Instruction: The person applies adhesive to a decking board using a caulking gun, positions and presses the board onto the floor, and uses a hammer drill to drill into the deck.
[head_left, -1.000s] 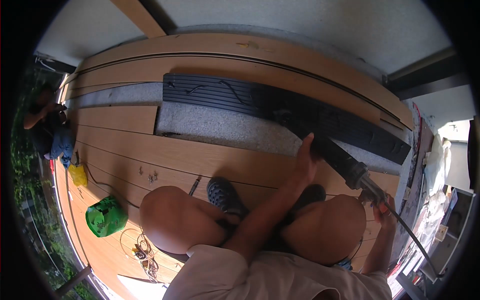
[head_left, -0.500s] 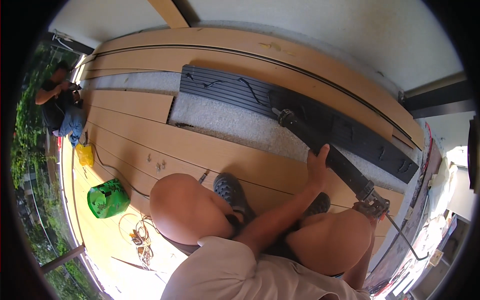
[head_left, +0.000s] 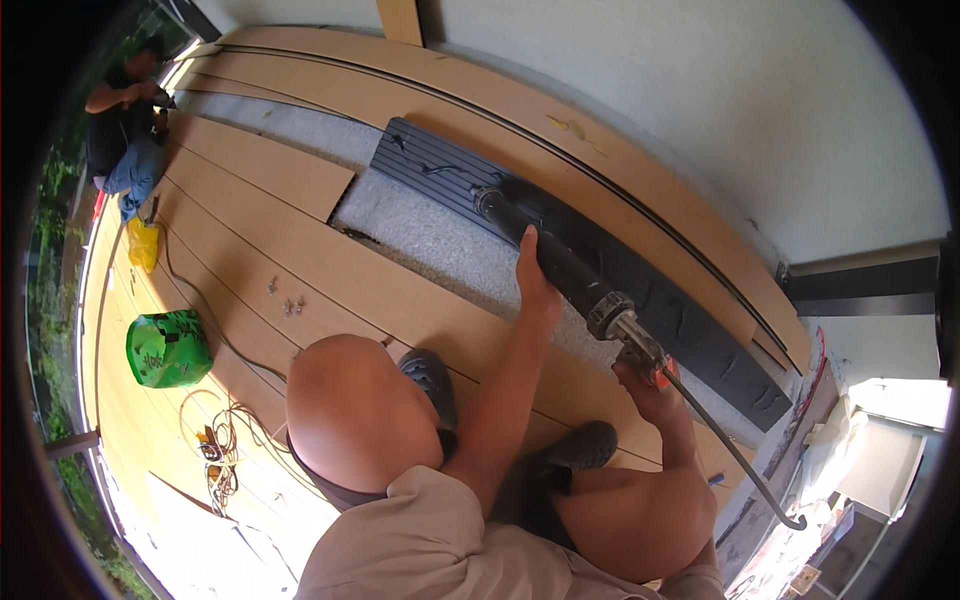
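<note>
I hold a long black caulking gun (head_left: 565, 268) with both hands, tilted across a dark grooved board (head_left: 690, 335). My left hand (head_left: 538, 292) supports its barrel from below, thumb along the side. At the metal handle end, my right hand (head_left: 652, 392) is closed around the grip; the trigger is partly hidden. A bent metal rod (head_left: 735, 455) sticks out behind the handle. The nozzle end lies over the board's left part, and its tip is hard to make out. Dark squiggles of paste (head_left: 437, 168) show on the board's upturned ribbed face.
Bare concrete (head_left: 420, 225) shows in a gap between tan deck planks (head_left: 255, 190). Several small metal pieces (head_left: 290, 304), a green bag (head_left: 168, 350), a yellow bag (head_left: 143, 245) and coiled cable (head_left: 228, 455) lie left. A co-worker (head_left: 125, 130) crouches far left with a tool. A wall (head_left: 700, 110) stands beyond.
The caulking gun has moved left along the board, its nozzle end closer to the board's left end. Both hands moved with it, and my right hand shows more fully. The view has shifted and turned.
</note>
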